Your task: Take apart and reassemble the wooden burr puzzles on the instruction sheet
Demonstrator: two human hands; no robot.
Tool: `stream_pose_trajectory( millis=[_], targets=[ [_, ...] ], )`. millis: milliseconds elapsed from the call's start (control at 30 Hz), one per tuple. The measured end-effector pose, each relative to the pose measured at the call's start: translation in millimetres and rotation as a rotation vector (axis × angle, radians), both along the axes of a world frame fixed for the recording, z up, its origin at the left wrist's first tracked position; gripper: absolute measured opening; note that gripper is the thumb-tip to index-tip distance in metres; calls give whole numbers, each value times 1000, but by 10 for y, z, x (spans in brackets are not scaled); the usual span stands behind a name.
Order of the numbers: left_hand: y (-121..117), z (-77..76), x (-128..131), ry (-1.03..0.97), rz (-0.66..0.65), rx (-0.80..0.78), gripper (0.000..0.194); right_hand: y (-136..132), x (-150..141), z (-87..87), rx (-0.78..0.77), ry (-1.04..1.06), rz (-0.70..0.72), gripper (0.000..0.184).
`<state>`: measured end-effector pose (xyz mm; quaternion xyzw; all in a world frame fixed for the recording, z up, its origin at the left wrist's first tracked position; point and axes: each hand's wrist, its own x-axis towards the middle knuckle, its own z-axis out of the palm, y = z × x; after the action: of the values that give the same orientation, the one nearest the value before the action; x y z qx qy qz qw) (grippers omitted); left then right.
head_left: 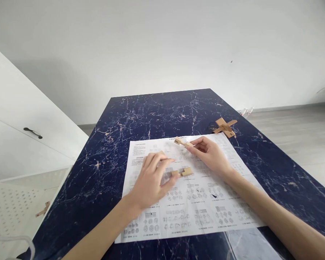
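Between the thumb and fingers of my right hand (209,153) is a notched wooden puzzle piece (178,141), gripped at its right end and marked with a black number that looks like 3. My left hand (150,177) has its thumb and index finger spread apart. Its thumb tip overlaps the left end of a second notched wooden block (187,171); whether they touch I cannot tell. Under both hands lies a white instruction sheet (178,233) printed with small diagrams and text.
Crossed wooden pieces (224,127), one marked 2, lie past the sheet's upper right corner on the dark blue marbled table (151,112). A white perforated basket (13,202) with a wooden piece (43,209) stands left. A white cabinet (24,108) is behind it.
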<state>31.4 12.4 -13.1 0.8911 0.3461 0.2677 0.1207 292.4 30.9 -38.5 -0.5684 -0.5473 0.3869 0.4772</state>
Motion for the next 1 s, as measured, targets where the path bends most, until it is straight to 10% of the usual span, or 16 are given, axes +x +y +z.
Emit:
stream_pose_trajectory(
  millis=[233,667,1000],
  targets=[
    [-40,-27,58,0,-54,-132,8,-18,-10,34,-10,8,-11,48],
    [81,177,29,-992,-2,-1290,34,-45,15,107,-47,136,-52,46],
    [45,172,62,-909,-82,-1443,33,-137,-71,140,-90,554,387,42]
  ],
)
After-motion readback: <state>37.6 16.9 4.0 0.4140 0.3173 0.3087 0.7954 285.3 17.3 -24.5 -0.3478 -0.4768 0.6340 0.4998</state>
